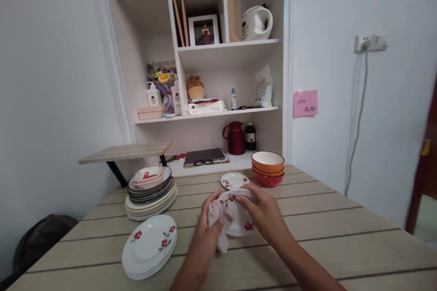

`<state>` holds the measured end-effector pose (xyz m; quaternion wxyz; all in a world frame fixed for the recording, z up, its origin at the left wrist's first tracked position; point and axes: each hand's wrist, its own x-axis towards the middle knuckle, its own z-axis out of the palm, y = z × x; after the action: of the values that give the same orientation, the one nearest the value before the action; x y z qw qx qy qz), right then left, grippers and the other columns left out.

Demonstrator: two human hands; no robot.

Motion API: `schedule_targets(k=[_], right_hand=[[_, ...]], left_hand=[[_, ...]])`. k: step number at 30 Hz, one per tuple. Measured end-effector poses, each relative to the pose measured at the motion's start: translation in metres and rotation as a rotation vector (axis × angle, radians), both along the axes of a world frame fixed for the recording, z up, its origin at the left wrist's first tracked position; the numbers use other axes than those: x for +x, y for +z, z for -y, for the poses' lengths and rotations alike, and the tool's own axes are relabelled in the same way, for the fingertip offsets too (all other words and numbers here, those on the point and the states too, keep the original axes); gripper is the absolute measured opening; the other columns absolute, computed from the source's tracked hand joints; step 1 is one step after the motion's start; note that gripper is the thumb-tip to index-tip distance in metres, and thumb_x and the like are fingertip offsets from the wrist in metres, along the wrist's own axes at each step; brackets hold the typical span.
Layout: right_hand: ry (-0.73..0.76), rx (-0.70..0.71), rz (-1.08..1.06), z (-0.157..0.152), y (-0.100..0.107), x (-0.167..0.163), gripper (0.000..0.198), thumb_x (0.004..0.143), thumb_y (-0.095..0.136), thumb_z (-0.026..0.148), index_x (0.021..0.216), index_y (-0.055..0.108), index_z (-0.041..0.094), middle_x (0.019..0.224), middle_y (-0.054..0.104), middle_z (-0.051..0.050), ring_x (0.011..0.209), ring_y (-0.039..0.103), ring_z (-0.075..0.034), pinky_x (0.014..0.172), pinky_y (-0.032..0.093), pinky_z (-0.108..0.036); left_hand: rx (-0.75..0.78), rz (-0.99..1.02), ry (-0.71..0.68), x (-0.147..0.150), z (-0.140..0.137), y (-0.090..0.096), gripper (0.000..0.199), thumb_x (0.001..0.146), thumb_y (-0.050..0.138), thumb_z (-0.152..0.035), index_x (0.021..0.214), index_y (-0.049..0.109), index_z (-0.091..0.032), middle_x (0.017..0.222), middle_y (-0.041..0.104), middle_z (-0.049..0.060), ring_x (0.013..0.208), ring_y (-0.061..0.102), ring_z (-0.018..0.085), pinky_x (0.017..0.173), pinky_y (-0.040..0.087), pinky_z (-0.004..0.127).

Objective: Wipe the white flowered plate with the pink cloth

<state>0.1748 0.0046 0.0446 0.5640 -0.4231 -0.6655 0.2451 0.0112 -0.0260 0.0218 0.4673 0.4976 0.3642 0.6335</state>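
A white plate with red flowers (241, 218) is held up off the table in front of me, tilted. My right hand (259, 209) grips its right rim, thumb on the face. A pale pink cloth (218, 223) is bunched in my left hand (209, 225), pressed against the plate's left edge. Just behind, a smaller flowered plate (234, 180) lies on the table. To the left sits a short stack of white flowered plates (148, 245).
A taller stack of mixed plates (152, 195) with small dishes on top stands at the back left. Orange and red bowls (268, 168) are stacked at the back right. Behind the table (327, 227) are shelves (228, 47) with a red jug (235, 138) and a laptop-like dark slab (204, 155).
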Motion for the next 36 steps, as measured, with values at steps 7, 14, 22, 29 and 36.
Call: schedule_targets(k=[7, 14, 22, 29, 36], right_hand=[[0.023, -0.020, -0.048, 0.004, 0.004, -0.002, 0.014, 0.080, 0.061, 0.035, 0.084, 0.066, 0.022, 0.078, 0.069, -0.001, 0.070, 0.061, -0.020, 0.060, 0.046, -0.028], [0.024, -0.007, -0.082, -0.004, 0.000, 0.003, 0.012, 0.080, 0.062, 0.033, 0.083, 0.065, 0.022, 0.078, 0.068, 0.000, 0.071, 0.060, -0.019, 0.061, 0.045, -0.028], [-0.053, 0.079, -0.016, 0.000, 0.003, 0.002, 0.014, 0.082, 0.060, 0.035, 0.081, 0.066, 0.022, 0.074, 0.069, -0.001, 0.068, 0.062, -0.021, 0.061, 0.047, -0.029], [-0.075, 0.190, 0.113, 0.006, 0.005, 0.002, 0.011, 0.084, 0.058, 0.030, 0.085, 0.067, 0.023, 0.083, 0.071, -0.003, 0.076, 0.065, -0.022, 0.069, 0.048, -0.031], [0.063, -0.005, -0.044, 0.005, -0.004, -0.007, 0.010, 0.080, 0.062, 0.034, 0.079, 0.065, 0.024, 0.069, 0.065, 0.001, 0.065, 0.059, -0.019, 0.059, 0.045, -0.028]], left_hand=[[-0.048, 0.086, 0.030, 0.000, -0.013, -0.014, 0.067, 0.065, 0.062, -0.017, 0.130, 0.049, -0.026, 0.115, 0.068, 0.007, 0.096, 0.067, 0.022, 0.085, 0.050, 0.033], [0.046, -0.173, 0.337, -0.001, -0.028, -0.028, 0.032, 0.072, 0.069, -0.033, 0.098, 0.055, -0.022, 0.091, 0.068, 0.004, 0.084, 0.065, 0.021, 0.082, 0.048, 0.032], [0.095, -0.147, 0.219, -0.007, -0.022, -0.014, 0.033, 0.070, 0.074, -0.036, 0.097, 0.072, -0.018, 0.121, 0.062, 0.012, 0.116, 0.057, 0.025, 0.100, 0.042, 0.030], [-0.003, 0.016, -0.111, 0.002, -0.003, -0.007, 0.069, 0.071, 0.078, -0.043, 0.132, 0.054, -0.023, 0.127, 0.064, 0.011, 0.113, 0.061, 0.025, 0.097, 0.046, 0.032], [-0.045, -0.091, 0.161, 0.003, -0.015, -0.017, 0.034, 0.070, 0.077, -0.043, 0.091, 0.068, -0.018, 0.083, 0.072, 0.004, 0.079, 0.065, 0.019, 0.074, 0.050, 0.025]])
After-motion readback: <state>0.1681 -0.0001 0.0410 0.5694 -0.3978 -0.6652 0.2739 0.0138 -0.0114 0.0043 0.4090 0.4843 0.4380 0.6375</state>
